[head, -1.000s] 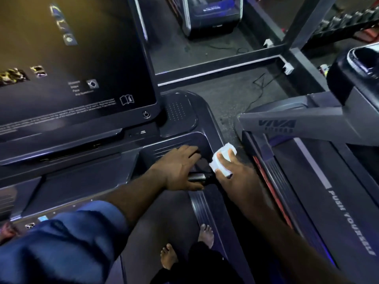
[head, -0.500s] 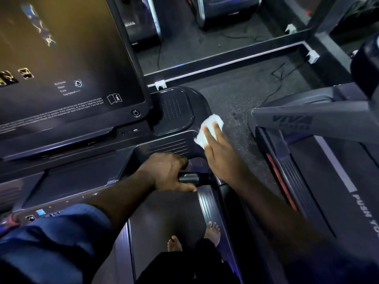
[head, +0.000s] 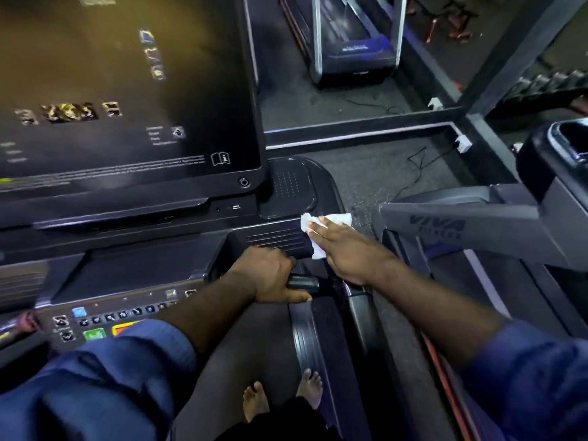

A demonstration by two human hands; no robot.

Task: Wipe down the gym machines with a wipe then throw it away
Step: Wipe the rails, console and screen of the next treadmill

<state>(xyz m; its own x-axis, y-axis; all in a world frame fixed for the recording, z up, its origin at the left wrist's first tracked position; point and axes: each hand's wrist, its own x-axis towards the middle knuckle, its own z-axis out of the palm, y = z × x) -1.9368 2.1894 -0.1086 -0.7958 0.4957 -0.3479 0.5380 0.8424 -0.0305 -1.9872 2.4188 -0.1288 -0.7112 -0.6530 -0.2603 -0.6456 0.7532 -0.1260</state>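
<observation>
I stand barefoot on a dark treadmill with a big dark console screen (head: 127, 106) at upper left. My right hand (head: 346, 249) lies flat, fingers straight, pressing a white wipe (head: 331, 219) onto the right corner of the console housing (head: 280, 240), just below the dotted tray (head: 291, 189). Part of the wipe is hidden under my palm. My left hand (head: 270, 275) is curled round a short black handlebar grip (head: 304, 283) beneath the console.
A button panel (head: 105, 319) runs along the console's lower edge at left. A second treadmill with a grey VIVA arm (head: 445, 224) stands close on the right. Cables and white wall plugs (head: 463, 143) lie on the floor ahead. A third treadmill (head: 353, 46) shows beyond.
My right hand has slid the wipe from beside the handlebar grip up and forward along the console's right edge. My left hand stayed on the grip.
</observation>
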